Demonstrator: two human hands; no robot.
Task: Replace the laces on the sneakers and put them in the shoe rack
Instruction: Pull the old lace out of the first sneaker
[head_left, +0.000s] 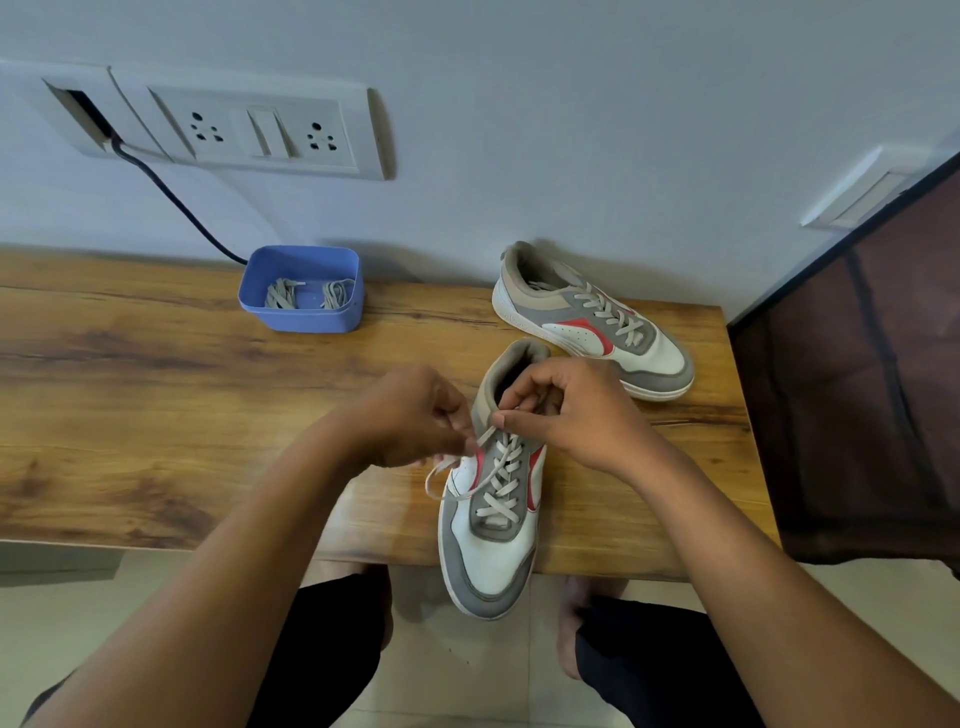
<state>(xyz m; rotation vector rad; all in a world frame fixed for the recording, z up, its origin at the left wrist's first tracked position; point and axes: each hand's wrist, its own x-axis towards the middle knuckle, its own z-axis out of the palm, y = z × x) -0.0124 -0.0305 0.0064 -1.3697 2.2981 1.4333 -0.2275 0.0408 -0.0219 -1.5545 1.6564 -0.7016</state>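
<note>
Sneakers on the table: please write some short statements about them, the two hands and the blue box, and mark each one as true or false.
1. The left hand pinches the lace of the near sneaker. True.
2. The far sneaker has no lace in it. False: it is laced up.
3. The blue box holds spare laces. True.
4. The near sneaker lies fully on the table. False: its toe sticks out over the table's near edge.
5. The right hand lies flat on the table. False: its curled fingers pinch the lace at the near sneaker's top eyelets.
</note>
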